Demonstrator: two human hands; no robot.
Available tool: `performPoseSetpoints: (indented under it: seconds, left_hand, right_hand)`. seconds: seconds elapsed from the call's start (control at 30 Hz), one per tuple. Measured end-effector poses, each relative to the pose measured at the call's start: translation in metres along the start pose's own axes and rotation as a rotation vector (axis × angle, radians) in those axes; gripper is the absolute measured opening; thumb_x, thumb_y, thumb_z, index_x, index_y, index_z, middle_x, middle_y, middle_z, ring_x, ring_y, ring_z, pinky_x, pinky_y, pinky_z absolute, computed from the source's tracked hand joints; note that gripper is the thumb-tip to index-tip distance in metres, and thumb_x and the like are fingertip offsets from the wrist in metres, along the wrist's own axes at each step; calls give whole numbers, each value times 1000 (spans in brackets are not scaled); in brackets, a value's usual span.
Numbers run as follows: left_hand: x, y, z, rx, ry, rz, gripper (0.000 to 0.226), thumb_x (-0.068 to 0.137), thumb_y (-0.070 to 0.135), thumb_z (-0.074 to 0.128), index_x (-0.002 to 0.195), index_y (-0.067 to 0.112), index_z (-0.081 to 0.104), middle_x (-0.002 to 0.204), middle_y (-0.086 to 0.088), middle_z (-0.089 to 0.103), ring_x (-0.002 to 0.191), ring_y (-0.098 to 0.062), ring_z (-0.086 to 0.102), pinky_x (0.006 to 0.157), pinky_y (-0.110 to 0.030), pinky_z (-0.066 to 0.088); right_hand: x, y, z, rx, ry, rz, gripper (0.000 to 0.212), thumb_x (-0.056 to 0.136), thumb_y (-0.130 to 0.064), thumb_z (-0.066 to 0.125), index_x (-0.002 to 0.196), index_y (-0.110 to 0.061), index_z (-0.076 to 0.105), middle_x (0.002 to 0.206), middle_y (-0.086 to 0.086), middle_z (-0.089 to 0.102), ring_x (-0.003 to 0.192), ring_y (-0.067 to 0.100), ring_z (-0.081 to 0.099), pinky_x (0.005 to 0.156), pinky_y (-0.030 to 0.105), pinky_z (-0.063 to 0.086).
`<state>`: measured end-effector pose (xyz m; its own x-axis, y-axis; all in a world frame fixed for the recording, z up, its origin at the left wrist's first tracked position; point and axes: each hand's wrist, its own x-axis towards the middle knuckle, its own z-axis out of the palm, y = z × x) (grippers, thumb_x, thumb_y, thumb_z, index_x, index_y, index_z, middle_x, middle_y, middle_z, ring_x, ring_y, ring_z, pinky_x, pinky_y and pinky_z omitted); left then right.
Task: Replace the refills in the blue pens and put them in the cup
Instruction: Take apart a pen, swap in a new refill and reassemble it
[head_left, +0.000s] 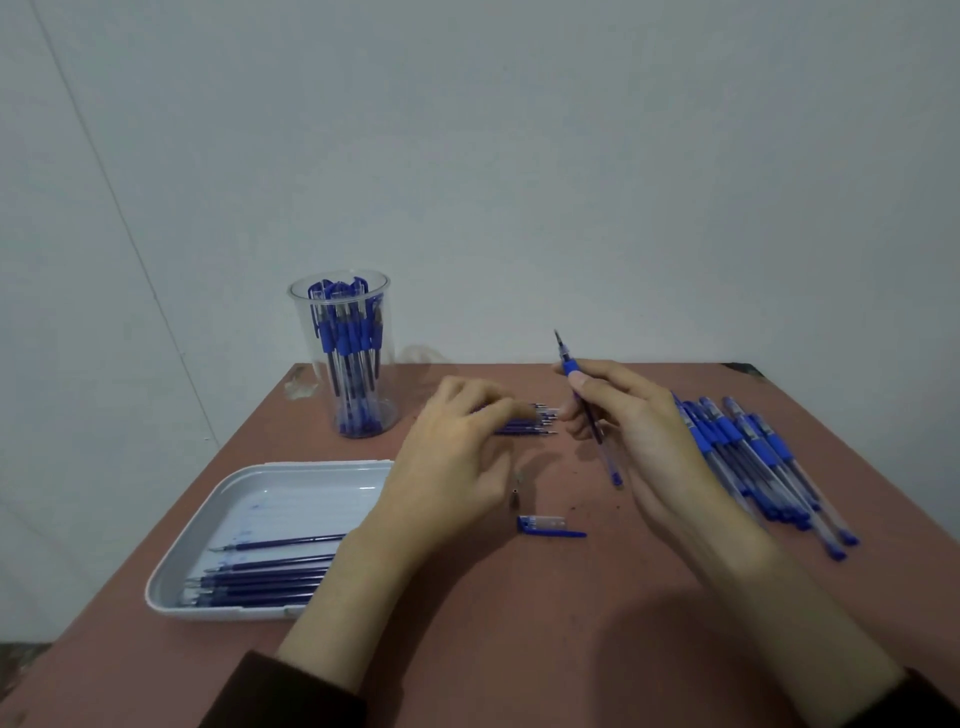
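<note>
My right hand (639, 421) grips a blue pen (589, 410) with no cap, its tip pointing up and away. My left hand (457, 457) reaches with curled fingers onto a small pile of loose refills (535, 423) at mid-table; whether it pinches one is hidden by the fingers. A blue pen cap (550, 525) and a small metal tip piece (515, 493) lie on the table between my hands. The clear plastic cup (345, 353) at the back left holds several blue pens.
A heap of several blue pens (769, 467) lies to the right of my right hand. A white tray (171, 582) with several dark blue refills sits at the front left. The reddish-brown table (519, 623) ends at a grey wall behind.
</note>
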<state>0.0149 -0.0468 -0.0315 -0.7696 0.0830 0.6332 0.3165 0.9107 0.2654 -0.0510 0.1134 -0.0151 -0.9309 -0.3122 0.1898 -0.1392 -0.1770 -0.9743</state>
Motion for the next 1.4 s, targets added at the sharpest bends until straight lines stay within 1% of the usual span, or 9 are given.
performPoseSetpoints:
  seconds: [0.17,0.43,0.5,0.6,0.73,0.9,1.07,1.27,1.4]
  left_hand:
    - [-4,3,-5,-34,-351,-95,44,73,25,39,104,26,70,102,9,61,99,-15,49,87,-37,44]
    - [-3,-2,-1,58,-483,-88,23,87,25,62,108,31,69,107,12,65,102,-9,56,87,-32,46]
    - [-3,-5,1,15,-419,-132,18,85,23,64,100,27,72,100,7,69,95,-13,60,85,-33,48]
    - [2,-10,-1,-107,-66,-239,12,82,17,69,92,18,75,89,3,71,84,-14,63,79,-24,47]
    - [6,-8,-12,-569,220,-537,8,80,14,72,83,21,73,80,9,71,77,-5,65,74,-15,50]
    - [5,-1,-16,-1036,207,-683,17,80,4,70,95,12,69,81,-4,71,72,-5,66,64,-14,51]
    - [6,1,-14,-1086,198,-670,23,79,4,70,98,15,67,83,-9,72,77,-12,68,70,-18,54]
    - [5,2,-14,-1059,144,-629,24,79,5,71,100,15,65,70,4,72,71,-3,67,65,-14,50]
    - [4,3,-11,-1008,105,-599,27,78,3,71,102,12,65,66,6,71,65,0,65,63,-11,47]
  right_hand:
    - [1,1,0,-16,-2,-2,15,92,-12,58,100,-12,72,67,6,64,64,16,56,63,25,46]
    - [2,3,-1,-45,6,-3,15,91,-14,60,101,-12,72,68,7,64,67,19,56,66,31,45]
    - [1,3,-1,-64,4,-9,14,91,-14,60,100,-13,72,68,6,65,67,18,56,67,31,45]
    - [0,2,-1,-107,-10,-27,12,90,-13,62,96,-15,72,68,6,65,68,18,57,69,32,46]
    - [0,5,-1,-232,-79,-49,10,88,-15,65,93,-19,73,68,4,65,67,15,56,67,30,47]
    - [-3,4,2,-391,-151,-108,16,88,-14,65,87,-29,72,69,12,63,60,8,53,56,18,45]
    - [-4,6,4,-424,-179,-122,13,86,-14,67,91,-24,74,73,18,64,60,12,51,56,21,43]
    - [-5,7,4,-523,-169,-176,16,85,-15,68,87,-30,73,71,14,65,57,10,50,53,13,38]
    - [-9,6,6,-680,-135,-270,19,85,-18,69,86,-36,71,71,-1,68,63,9,56,59,11,40]
